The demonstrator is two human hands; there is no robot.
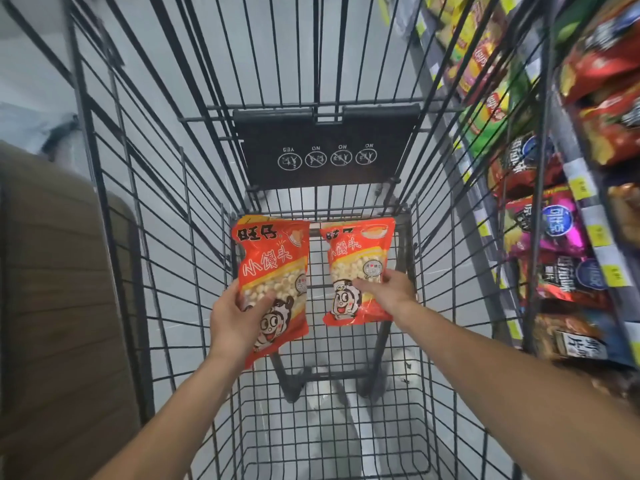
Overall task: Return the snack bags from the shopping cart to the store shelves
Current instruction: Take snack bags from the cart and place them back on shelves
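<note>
Red-orange plastic fills both of my hands, down inside the black wire shopping cart (166,237). My left hand (239,318) grips the left snack bag (273,271) at its lower left edge, thumb curled over the front across the clear window of pale puffs, the other fingers hidden behind. Above that grip the bag stands nearly upright, its top tipped a little to the left, and its bottom corner hangs below my wrist. My right hand (389,289) holds the right snack bag (356,268) by its right edge, fingers spread and bent across the front just over the cartoon face. Whether that bag is lifted or lies on the cart floor under my hand I cannot tell. The two bags sit side by side with a narrow gap between them, apart from each other, and the one in my left hand looks nearer to me and higher. Beyond both grips, past the bags' tops, the folded child-seat flap (325,147) with its round warning icons leans against the cart's far end. Out to the right of my right hand, through the cart's wire side, are the store shelves (588,216) crowded with bright snack packets and yellow price tags. Left of my left hand, outside the cart, is a brown slatted surface (52,271).
</note>
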